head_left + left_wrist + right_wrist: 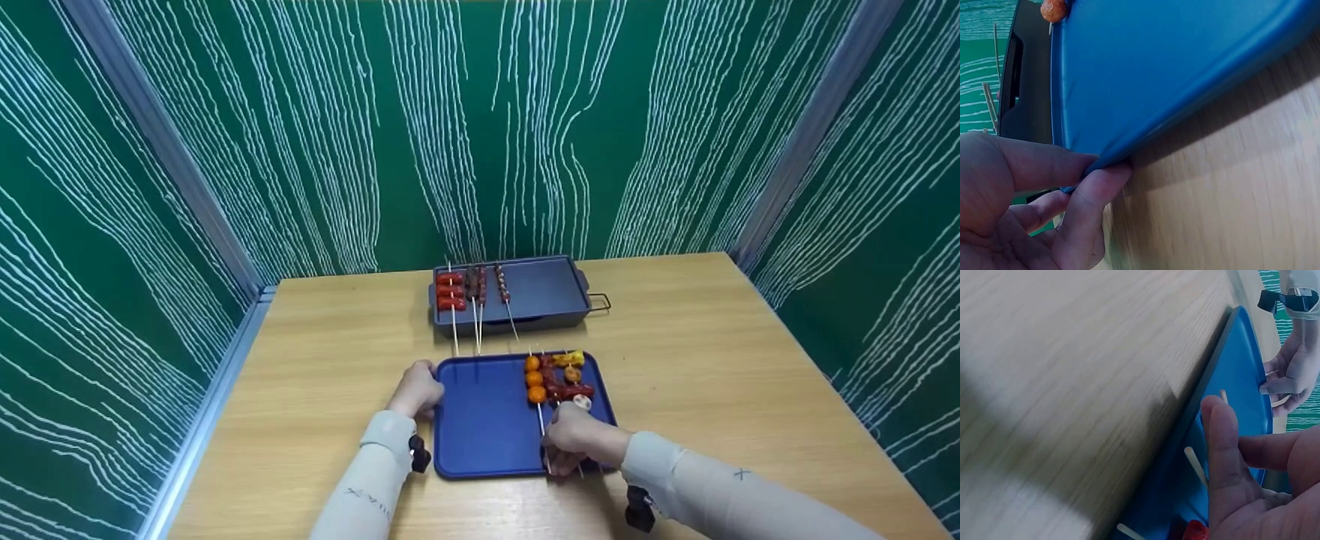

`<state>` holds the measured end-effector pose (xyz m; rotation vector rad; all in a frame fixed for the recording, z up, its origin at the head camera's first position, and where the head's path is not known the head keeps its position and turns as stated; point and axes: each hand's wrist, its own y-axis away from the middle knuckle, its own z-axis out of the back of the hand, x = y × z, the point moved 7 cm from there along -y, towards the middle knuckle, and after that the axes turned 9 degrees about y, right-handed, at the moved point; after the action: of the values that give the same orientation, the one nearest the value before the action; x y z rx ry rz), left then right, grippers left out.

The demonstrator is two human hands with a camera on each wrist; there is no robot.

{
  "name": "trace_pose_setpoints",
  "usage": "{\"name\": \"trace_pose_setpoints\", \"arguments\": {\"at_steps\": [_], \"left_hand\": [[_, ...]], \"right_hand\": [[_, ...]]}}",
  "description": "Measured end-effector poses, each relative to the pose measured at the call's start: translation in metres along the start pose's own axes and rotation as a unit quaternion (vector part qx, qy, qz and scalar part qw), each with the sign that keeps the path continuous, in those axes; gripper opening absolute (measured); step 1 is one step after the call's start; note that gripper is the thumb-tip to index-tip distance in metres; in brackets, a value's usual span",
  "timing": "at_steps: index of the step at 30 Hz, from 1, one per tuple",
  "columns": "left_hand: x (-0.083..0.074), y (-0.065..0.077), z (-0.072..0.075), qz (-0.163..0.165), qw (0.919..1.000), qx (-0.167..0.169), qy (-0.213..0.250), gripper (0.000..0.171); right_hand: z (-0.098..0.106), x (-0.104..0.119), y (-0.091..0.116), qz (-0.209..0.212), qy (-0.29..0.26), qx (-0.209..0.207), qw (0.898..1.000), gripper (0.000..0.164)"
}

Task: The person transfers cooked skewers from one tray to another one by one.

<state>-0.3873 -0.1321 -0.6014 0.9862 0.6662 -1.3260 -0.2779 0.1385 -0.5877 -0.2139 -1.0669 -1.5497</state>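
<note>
Your left hand [418,390] pinches the far-left corner of the blue tray [484,420]; the left wrist view shows thumb and fingers [1092,197] curled around the rim. Your right hand [574,436] sits at the tray's near-right edge, fingers closing on the stick ends of the skewers [559,379]. Whether it grips one yet, cannot tell.

Key relation: the tray skewers lie with their long axis running away from you, food at the far end, bare sticks pointing toward your right hand. Right hand is on them; left is well apart, on the opposite side of the tray.

Counts: one tray and one dark grill pan [536,292] just beyond it on the desk [750,375]. Three skewers lie on the pan's left part, sticks overhanging toward the tray. The tray holds roughly three or four skewers, bunched and overlapping, so the exact count is unclear.
</note>
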Motion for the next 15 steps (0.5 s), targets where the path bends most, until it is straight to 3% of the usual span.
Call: {"name": "trace_pose_setpoints", "arguments": {"at_steps": [15], "left_hand": [[-0.0013,0.0024,-0.0001,0.011,0.9999,-0.006,-0.002,0.024]], "right_hand": [[0.0031,0.0017,-0.0016,0.019,0.056,-0.017,0.998,0.026]]}}
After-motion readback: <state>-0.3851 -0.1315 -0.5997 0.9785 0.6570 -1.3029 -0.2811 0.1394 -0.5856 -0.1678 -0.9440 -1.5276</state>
